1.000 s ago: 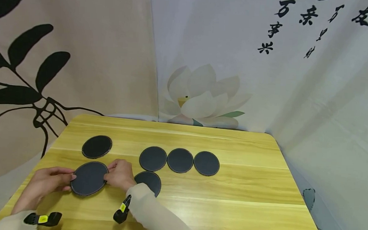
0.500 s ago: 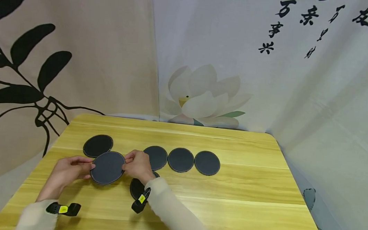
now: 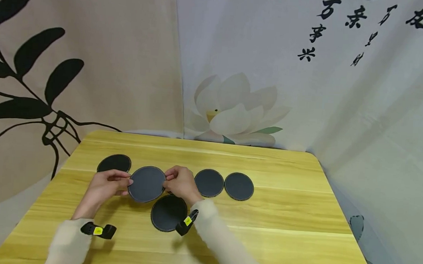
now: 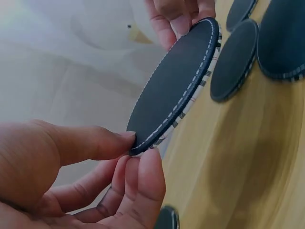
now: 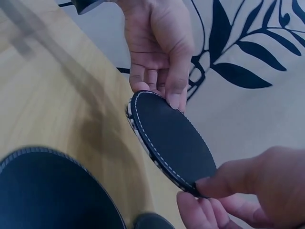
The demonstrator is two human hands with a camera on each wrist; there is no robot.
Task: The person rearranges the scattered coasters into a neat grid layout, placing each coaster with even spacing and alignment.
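Observation:
A round black coaster [image 3: 146,184] with pale stitching is held up above the table by both hands. My left hand [image 3: 104,188] pinches its left edge between thumb and fingers. On the opposite edge, my right hand [image 3: 183,183] pinches it the same way. The left wrist view shows a patterned, light-coloured side under the coaster's dark face [image 4: 174,86]. Below the right hand a black coaster [image 3: 169,212] lies on the table, partly behind the wrist strap. Another in the upper row is nearly hidden by the right hand and the held coaster.
Two more black coasters, one [image 3: 209,183] beside another [image 3: 239,186], lie in a row right of the hands. A further coaster [image 3: 114,163] lies at the back left, partly behind the left hand. The wooden table [image 3: 281,239] backs onto printed curtains [image 3: 237,49].
Both hands have carried the held coaster to the right and towards the back of the table. The left hand now partly covers the back-left coaster; the lower coaster is more exposed.

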